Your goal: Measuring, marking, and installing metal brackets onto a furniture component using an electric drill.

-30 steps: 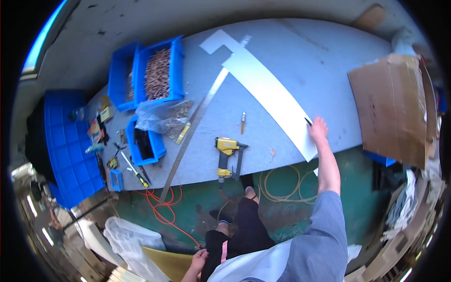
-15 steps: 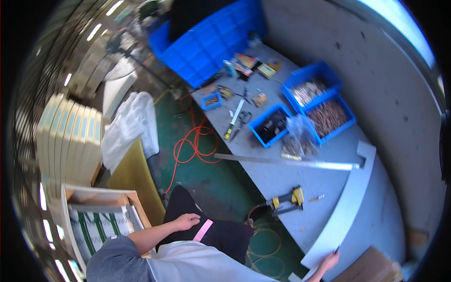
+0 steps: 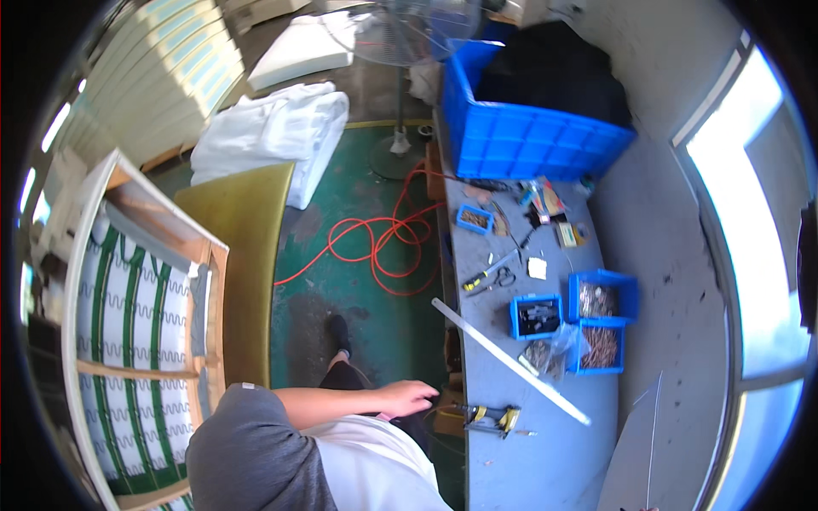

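My left hand [image 3: 409,398] reaches out over the floor beside the table's near edge. Its fingers are stretched and it holds nothing. A black and yellow staple gun [image 3: 492,421] lies on the table just beyond the fingertips. A pale, thin board [image 3: 632,451] stands raised at the lower right, its foot cut off by the picture's edge. My right hand cannot be made out; only a tiny dark patch shows below the board. A long metal straightedge [image 3: 511,361] lies slantwise across the grey table [image 3: 545,456], its far-left end jutting past the edge.
Blue bins [image 3: 602,347] of small metal parts and a large blue crate [image 3: 537,136] stand on the table. A red hose [image 3: 375,243] coils on the floor. To the left are a sprung wooden frame [image 3: 136,370] and an olive panel [image 3: 247,255].
My view has swung to the right. The pale board has left the tabletop and now stands raised at the right. My left hand has moved from my lap toward the table; my right hand has left view.
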